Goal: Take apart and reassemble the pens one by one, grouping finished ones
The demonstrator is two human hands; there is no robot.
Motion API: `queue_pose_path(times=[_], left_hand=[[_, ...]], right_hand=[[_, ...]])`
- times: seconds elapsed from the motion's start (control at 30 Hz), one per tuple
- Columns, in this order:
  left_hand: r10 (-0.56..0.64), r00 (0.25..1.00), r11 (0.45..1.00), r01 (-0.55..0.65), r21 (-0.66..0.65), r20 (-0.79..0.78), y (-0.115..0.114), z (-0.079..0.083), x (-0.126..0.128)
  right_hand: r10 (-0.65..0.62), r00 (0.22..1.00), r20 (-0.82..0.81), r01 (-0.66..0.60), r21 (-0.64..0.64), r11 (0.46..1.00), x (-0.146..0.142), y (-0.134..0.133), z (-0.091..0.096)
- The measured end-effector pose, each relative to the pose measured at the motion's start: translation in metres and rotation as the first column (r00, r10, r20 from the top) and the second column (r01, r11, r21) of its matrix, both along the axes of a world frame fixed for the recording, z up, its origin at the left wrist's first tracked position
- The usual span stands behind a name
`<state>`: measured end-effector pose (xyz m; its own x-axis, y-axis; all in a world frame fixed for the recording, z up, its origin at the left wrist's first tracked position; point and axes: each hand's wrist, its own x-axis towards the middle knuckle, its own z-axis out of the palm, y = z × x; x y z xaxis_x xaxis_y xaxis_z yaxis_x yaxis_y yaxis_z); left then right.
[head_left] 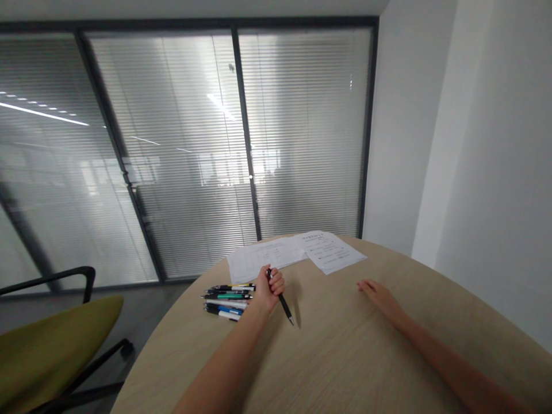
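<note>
My left hand (268, 289) is closed around a black pen (284, 307), raised a little over the table with its silver tip slanting down to the right. Just left of that hand lies a row of several pens (226, 300) in black, white, green, blue and yellow, partly covered by my wrist. My right hand (375, 292) rests on the tabletop to the right, fingers stretched out and lying flat, with nothing in it.
White printed sheets (332, 253) overlap at the far side of the round wooden table (345, 356). A green chair (56, 345) with black armrests stands at the left. Glass panels with blinds (302, 132) and a white wall (495, 172) lie beyond.
</note>
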<state>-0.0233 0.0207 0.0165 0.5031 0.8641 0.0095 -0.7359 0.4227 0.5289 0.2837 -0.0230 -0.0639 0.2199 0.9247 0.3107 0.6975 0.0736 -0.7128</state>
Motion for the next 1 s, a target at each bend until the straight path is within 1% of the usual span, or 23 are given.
queue_pose_path(times=[0.3, 0.63, 0.83, 1.0], left_hand=[[-0.034, 0.999, 0.999, 0.034, 0.018, 0.006, -0.0054, 0.0029, 0.0017], [-0.1, 0.994, 0.995, 0.1, 0.008, -0.051, 0.0012, 0.0002, -0.0002], [-0.089, 0.995, 0.996, 0.09, 0.007, -0.05, 0.0017, -0.0009, 0.0002], [-0.046, 0.999, 0.999, 0.047, 0.025, -0.025, -0.001, -0.0014, 0.0021]], right_hand=[[0.001, 1.0, 0.026, -0.001, 0.003, 1.0, 0.0007, 0.0021, -0.0017], [-0.005, 0.998, 0.063, 0.005, 0.004, 1.0, 0.0033, 0.0072, -0.0069], [0.01, 0.997, 0.081, -0.01, 0.005, 1.0, 0.0025, 0.0053, -0.0053], [0.005, 0.995, 0.101, -0.007, 0.015, 1.0, 0.0005, 0.0039, -0.0042]])
